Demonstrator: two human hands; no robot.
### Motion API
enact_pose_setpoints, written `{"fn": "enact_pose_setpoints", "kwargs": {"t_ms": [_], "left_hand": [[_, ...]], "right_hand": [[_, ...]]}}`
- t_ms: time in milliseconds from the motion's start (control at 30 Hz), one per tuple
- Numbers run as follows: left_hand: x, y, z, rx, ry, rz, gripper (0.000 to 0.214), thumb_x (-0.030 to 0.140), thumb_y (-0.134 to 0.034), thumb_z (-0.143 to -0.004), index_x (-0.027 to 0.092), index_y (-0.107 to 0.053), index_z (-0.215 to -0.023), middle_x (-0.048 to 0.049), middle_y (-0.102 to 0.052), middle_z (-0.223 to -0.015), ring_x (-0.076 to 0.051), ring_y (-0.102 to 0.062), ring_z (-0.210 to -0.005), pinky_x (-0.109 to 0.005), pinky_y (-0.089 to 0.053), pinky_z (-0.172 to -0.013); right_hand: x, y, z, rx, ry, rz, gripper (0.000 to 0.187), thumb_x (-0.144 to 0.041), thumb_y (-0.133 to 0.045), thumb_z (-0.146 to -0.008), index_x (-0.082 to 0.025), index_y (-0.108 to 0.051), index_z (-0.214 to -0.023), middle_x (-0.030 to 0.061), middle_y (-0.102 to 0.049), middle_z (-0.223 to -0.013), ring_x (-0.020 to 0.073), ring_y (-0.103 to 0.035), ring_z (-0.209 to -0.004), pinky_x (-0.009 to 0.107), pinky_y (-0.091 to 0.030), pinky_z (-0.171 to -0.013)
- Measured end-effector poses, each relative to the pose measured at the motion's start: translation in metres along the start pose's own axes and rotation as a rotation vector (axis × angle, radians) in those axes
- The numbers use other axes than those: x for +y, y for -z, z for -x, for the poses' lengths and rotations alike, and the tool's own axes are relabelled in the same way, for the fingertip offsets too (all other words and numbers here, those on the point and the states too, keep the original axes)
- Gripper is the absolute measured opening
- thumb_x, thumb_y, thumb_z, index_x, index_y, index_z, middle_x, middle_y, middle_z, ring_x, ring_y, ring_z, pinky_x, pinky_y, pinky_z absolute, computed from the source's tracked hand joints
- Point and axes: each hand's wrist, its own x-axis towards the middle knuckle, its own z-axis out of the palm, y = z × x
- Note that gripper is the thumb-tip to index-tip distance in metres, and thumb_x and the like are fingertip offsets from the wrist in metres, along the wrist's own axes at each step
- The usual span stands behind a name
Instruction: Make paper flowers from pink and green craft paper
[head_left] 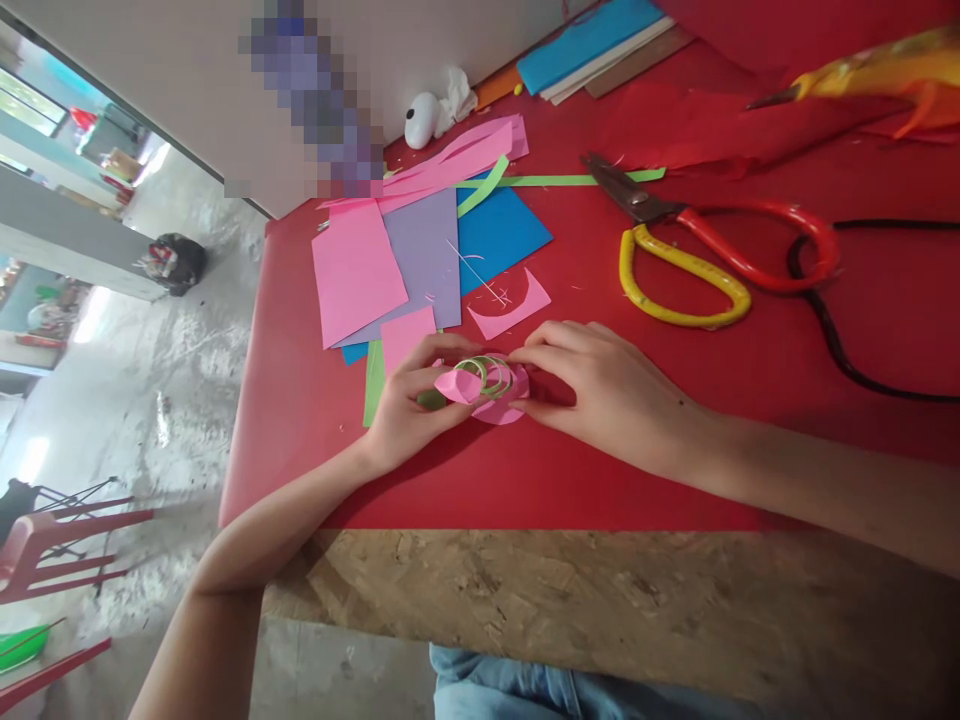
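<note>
My left hand (409, 405) and my right hand (604, 385) meet over a small pink paper craft piece (480, 390) with thin green paper curls on top. Both hands have their fingers closed on it, the left from the left side, the right from the right. The piece rests low on the red table covering (525, 480). A green paper strip (373, 380) lies under my left hand.
Pink, purple and blue paper sheets (420, 260) lie just beyond the hands. Large scissors with red and yellow handles (697, 250) sit to the right, beside a black cable (832, 340). A glue gun (870, 75) and stacked paper (592, 45) are at the back. The table's chipboard front edge (600, 600) is near me.
</note>
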Motion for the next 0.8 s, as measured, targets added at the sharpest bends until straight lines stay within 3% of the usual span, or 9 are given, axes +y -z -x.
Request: {"fn": "enact_pose_setpoints", "kwargs": {"t_ms": [267, 467, 633, 800], "left_hand": [[-0.0015, -0.0008, 0.0016, -0.008, 0.025, 0.022, 0.019, 0.015, -0.069, -0.077, 0.021, -0.064, -0.093, -0.0040, -0.064, -0.102, -0.016, -0.064, -0.098, -0.029, -0.057, -0.084], [-0.0034, 0.0005, 0.0018, 0.012, 0.031, -0.043, 0.022, 0.019, -0.070, -0.076, 0.023, -0.063, -0.096, -0.0041, -0.063, -0.105, -0.019, -0.061, -0.103, -0.035, -0.053, -0.087], [-0.0054, 0.0008, 0.0034, 0.020, 0.020, -0.075, 0.016, 0.020, -0.071, -0.076, 0.023, -0.063, -0.089, -0.0032, -0.062, -0.101, -0.019, -0.057, -0.100, -0.036, -0.050, -0.085], [-0.0073, 0.0005, 0.0038, 0.006, -0.011, -0.094, 0.008, 0.022, -0.072, -0.076, 0.022, -0.065, -0.080, -0.0031, -0.060, -0.096, -0.018, -0.056, -0.094, -0.034, -0.050, -0.078]], "right_hand": [[-0.0001, -0.0001, -0.0007, 0.005, 0.007, 0.009, 0.022, -0.028, -0.068, -0.080, -0.016, -0.065, -0.098, 0.0043, -0.060, -0.091, 0.0151, -0.053, -0.081, 0.029, -0.037, -0.072], [0.0019, -0.0017, -0.0005, 0.018, -0.013, -0.025, 0.026, -0.028, -0.066, -0.080, -0.014, -0.063, -0.102, 0.0071, -0.058, -0.097, 0.0166, -0.056, -0.086, 0.030, -0.043, -0.076], [0.0008, 0.0008, -0.0015, 0.011, -0.060, -0.066, 0.041, -0.029, -0.069, -0.075, -0.013, -0.059, -0.112, 0.0077, -0.056, -0.103, 0.0163, -0.056, -0.085, 0.030, -0.046, -0.075], [-0.0014, 0.0027, -0.0044, -0.022, -0.104, -0.064, 0.035, -0.031, -0.069, -0.076, -0.015, -0.062, -0.106, 0.0063, -0.057, -0.099, 0.0166, -0.056, -0.083, 0.031, -0.044, -0.074]]}}
